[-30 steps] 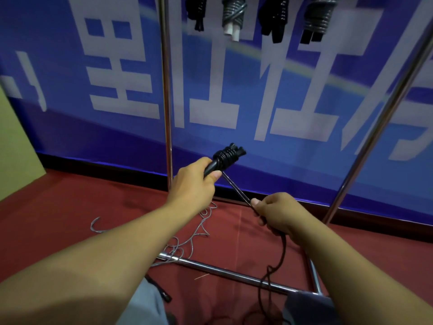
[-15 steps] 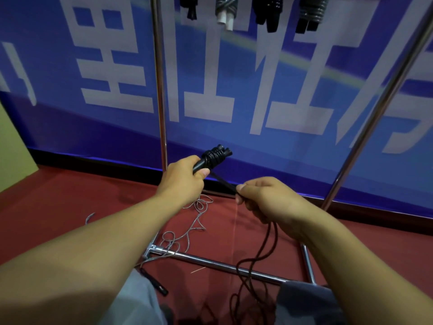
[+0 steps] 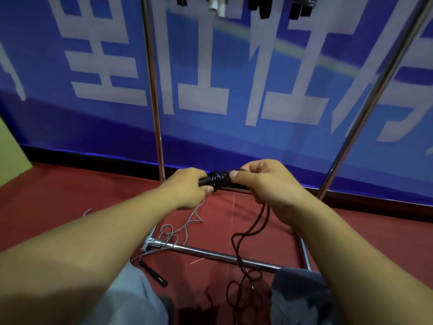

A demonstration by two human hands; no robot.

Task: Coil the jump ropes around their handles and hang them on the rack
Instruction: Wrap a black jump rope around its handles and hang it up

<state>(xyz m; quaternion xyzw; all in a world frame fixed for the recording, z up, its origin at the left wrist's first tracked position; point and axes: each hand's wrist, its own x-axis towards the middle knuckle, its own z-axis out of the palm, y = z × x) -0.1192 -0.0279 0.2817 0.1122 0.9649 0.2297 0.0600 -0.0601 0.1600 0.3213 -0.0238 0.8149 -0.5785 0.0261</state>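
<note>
Coiling black rope point(image 3: 236, 249) onto handles point(image 3: 216, 180).
Left hand point(image 3: 187, 187) fingers curled round handles; right hand point(image 3: 262, 181) pinching rope at the coil; slack trailing onto floor point(image 3: 46, 195).

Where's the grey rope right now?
The grey rope lies loose on the red floor, low and left of centre, below the left hand, tangled over the rack's base bar.

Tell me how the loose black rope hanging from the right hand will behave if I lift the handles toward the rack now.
Likely floppy: the black rope droops from the right hand in slack loops and piles on the red floor. It would probably trail and could snag the rack's base bar, which it crosses. The coils on the handles may loosen if the left hand eases.
</note>
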